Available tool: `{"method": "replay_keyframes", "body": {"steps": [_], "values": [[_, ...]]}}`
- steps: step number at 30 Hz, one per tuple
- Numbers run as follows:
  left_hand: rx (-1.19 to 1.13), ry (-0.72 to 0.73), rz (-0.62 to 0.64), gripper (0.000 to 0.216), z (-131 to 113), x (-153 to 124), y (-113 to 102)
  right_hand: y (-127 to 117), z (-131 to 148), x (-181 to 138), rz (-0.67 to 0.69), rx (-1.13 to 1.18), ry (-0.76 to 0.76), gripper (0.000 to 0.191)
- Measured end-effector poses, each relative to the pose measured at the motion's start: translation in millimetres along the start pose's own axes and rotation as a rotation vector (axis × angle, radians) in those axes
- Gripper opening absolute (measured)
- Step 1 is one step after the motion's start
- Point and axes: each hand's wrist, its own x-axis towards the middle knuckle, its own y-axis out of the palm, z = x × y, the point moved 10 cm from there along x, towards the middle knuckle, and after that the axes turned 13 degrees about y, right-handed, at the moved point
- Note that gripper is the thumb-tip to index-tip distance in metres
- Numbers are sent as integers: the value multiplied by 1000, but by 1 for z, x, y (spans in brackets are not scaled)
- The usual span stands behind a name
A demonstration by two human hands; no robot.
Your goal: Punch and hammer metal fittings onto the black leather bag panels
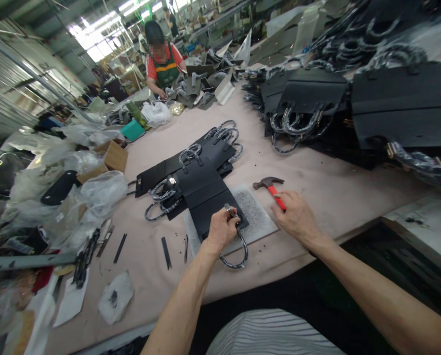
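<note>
My left hand (223, 226) is closed round a short shiny metal punch (230, 210), upright over the near end of a black bag panel (207, 185). A plastic-wrapped bag handle (238, 264) loops out below that hand. Beneath the panel's near end lies a speckled pale slab (257, 213). To the right, my right hand (294, 217) has its fingers round the red handle of a claw hammer (275, 190). The hammer's head points away from me, low over the table just beyond the slab; whether it touches the table I cannot tell.
More black bag panels (157, 172) with wrapped handles lie behind. Large piles of bag pieces (312, 93) stand at the right. Dark strips (166, 252) and a thin rod (186, 248) lie at left, near plastic bags (104, 190). A co-worker (166, 64) is across the table.
</note>
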Motion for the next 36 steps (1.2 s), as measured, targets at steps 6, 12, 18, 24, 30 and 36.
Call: {"method": "replay_keyframes", "body": {"steps": [6,12,18,24,30,36], "values": [[65,-40,63,19,0,4,2,10,-66,-18,345,-126,468,24],[111,-25,88,17,-4,7,-1,24,-58,-24,570,269,695,8],[125,3,103,15,-7,8,0,27,-32,-35,697,528,796,18],[119,5,80,15,-5,4,0,-51,22,-17,424,461,481,33],[108,19,89,13,-4,4,2,-127,97,-27,134,-84,-248,42],[97,26,67,13,-3,2,-1,-156,118,-32,14,-104,-305,44]]}}
